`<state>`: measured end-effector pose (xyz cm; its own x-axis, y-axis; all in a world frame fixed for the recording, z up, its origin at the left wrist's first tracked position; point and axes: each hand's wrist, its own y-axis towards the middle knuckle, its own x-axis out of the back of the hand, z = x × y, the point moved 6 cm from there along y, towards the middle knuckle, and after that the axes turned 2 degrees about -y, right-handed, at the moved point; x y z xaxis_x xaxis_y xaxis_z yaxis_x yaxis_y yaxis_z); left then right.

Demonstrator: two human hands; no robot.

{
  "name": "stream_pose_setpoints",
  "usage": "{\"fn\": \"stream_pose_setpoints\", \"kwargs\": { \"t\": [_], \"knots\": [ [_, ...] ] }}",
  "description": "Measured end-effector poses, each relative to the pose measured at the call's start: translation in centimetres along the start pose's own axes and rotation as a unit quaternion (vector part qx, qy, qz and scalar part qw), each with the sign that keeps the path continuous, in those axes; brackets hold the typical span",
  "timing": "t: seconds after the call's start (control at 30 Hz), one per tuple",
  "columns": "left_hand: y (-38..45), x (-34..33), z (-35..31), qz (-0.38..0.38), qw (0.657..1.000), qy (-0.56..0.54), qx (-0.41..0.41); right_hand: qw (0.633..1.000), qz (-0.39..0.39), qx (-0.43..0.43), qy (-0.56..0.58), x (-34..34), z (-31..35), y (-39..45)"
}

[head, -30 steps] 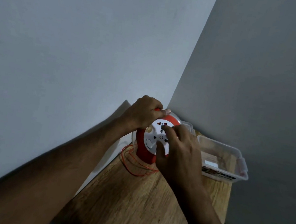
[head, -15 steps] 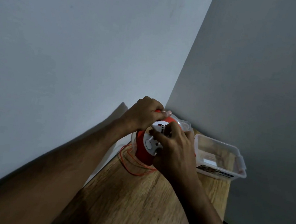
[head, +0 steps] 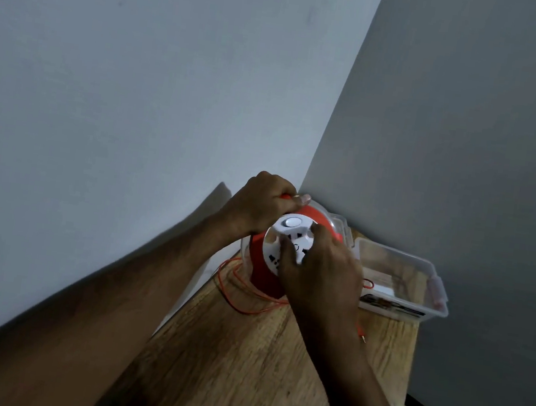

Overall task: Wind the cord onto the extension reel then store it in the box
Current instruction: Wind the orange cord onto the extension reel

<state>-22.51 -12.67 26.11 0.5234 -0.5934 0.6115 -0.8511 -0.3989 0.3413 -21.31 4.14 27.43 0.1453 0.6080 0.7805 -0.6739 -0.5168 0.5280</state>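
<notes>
Left hand [head: 261, 203] clamps the reel [head: 287, 249] handle at 12 o'clock; right hand [head: 320, 271] fingers pinch its white hub — apparently cranking. Thin cord [head: 241, 293] lies limp, tangle-prone — guide it.

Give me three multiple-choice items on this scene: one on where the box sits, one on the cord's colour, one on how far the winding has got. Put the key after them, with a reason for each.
1. Where does the clear plastic box sit on the wooden table?
A. at the far end, right of the extension reel
B. at the near edge, below the forearms
C. on top of the reel

2. What colour is the cord?
A. black
B. orange-red
C. white

3. How far has the winding got?
A. all cord is on the reel
B. loose loops still lie on the table
C. the reel is already in the box

Key: 1 A, the box stands by the wall corner beside the reel. 2 B, the thin loops match the reel's orange-red body. 3 B, cord lies slack beside the reel while the left hand grips its top and the right hand is on the white socket face.
</notes>
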Motion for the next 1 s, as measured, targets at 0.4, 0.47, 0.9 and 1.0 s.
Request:
{"fn": "stream_pose_setpoints", "kwargs": {
  "t": [0.4,0.47,0.9,1.0],
  "knots": [
    [-0.3,-0.3,-0.4,0.014,1.0,0.002,-0.012,0.949,0.189,0.202,-0.15,-2.1,-0.2,-0.7],
    [-0.3,-0.4,-0.6,0.017,1.0,-0.002,-0.019,0.955,0.175,0.2,-0.133,-2.1,-0.4,-0.6],
    [-0.2,-0.3,-0.6,0.022,1.0,0.003,-0.007,0.997,0.071,-0.038,0.012,-1.7,-0.4,0.3],
    [-0.3,-0.2,0.1,0.015,1.0,-0.006,0.011,0.998,0.055,-0.022,-0.007,-1.2,0.0,-0.1]
  ]
}}
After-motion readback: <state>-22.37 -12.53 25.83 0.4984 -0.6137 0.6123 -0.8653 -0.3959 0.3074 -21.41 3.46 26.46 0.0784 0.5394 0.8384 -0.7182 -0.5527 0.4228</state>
